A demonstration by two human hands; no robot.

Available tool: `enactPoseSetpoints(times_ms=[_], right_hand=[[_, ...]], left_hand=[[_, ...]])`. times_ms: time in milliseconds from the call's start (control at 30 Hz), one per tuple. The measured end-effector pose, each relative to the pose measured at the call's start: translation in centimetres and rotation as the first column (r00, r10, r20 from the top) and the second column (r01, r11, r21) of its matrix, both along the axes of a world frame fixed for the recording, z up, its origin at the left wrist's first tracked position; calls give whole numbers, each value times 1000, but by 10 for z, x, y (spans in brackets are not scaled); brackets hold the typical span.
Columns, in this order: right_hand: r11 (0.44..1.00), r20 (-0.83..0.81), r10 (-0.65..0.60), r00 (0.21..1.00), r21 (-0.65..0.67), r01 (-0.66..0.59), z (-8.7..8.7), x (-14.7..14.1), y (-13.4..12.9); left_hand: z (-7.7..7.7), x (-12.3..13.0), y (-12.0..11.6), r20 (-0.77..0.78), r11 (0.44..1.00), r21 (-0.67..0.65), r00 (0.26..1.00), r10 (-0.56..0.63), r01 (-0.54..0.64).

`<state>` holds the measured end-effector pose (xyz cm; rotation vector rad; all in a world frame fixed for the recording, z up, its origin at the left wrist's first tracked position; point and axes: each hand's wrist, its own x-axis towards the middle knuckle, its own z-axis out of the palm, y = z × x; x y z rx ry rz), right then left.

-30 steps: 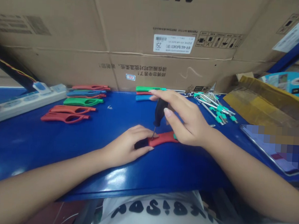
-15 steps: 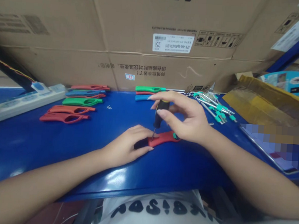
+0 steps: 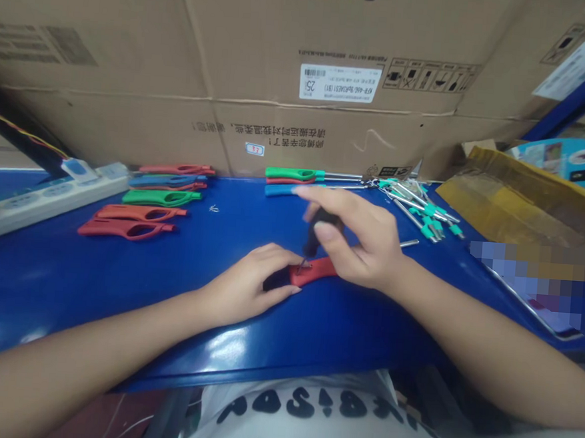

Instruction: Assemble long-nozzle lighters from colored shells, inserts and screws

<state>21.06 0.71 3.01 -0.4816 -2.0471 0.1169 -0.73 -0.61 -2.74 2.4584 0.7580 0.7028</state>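
A red lighter (image 3: pixel 319 270) with a long metal tube lies on the blue tabletop; its middle is hidden behind my right hand. My left hand (image 3: pixel 253 279) grips the lighter's left end between thumb and fingers. In my right hand (image 3: pixel 364 241) is a screwdriver (image 3: pixel 315 240) with a black handle, leaning to the right. Its thin tip meets the red casing close to my left fingertips. A few small screws (image 3: pixel 214 209) lie beyond my left hand.
Coloured handle casings (image 3: pixel 161 198) lie at the left beside a white power strip (image 3: pixel 48 198). Finished-looking lighters (image 3: pixel 290 174) and a heap of metal tubes with green ends (image 3: pixel 426 211) are at the back. A large cardboard box (image 3: pixel 232 75) stands behind; a yellow-taped carton (image 3: pixel 519 201) sits right.
The screwdriver has tipped from nearly upright to leaning right, and my right hand has shifted slightly lower, covering more of the lighter. My left hand keeps its place.
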Motion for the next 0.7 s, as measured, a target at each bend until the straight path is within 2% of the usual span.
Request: enactPoseSetpoints(times_ms=[67,100,133,200,267,300,367,433,467,500,533,600,667,700], right_hand=[[971,47,83,995,-228,-70,3,0,-1],[951,51,106,993,-297,-86,5,1,-1],[950,52,99,994,-304,-78,5,1,0],[988,48,9,999,-154,-1,6,3,2],[996,27,-84,996,33,83,5,5,4],[994,39,-94,995,53,92,4,5,5],[995,85,-34,996,-87,42,2,4,5],[951,111,81,991,-306,-44,0,3,5],[928,107,123,987,-365,-76,-1,2,5],[925,103,136,985,-370,-89,-2,2,6],[943,103,112,988,-325,-73,-3,3,6],[989,113,-9,994,-144,25,-3,5,8],[993,129,-115,985,33,112,-2,6,8],[991,144,-127,981,70,118,-2,6,8]], left_hand=[[0,0,0,11,1000,-7,1000,-5,5],[1,1,0,12,1000,-10,1000,-6,6],[1,1,0,9,1000,-12,1000,-5,5],[1,1,0,0,1000,-13,1000,6,-6],[1,1,0,-8,1000,-15,1000,16,-16],[1,1,0,-8,1000,-17,1000,16,-16],[1,0,0,0,1000,-18,1000,9,-9],[1,0,0,5,1000,-18,1000,2,-2],[1,0,0,3,1000,-20,1000,1,-1],[1,0,0,-3,1000,-22,1000,3,-3],[0,0,0,-8,1000,-24,1000,4,-4],[0,0,0,-9,1000,-21,1000,7,-8],[-1,-1,0,-2,1000,-15,1000,5,-5],[0,-1,0,0,1000,-14,1000,2,-2]])
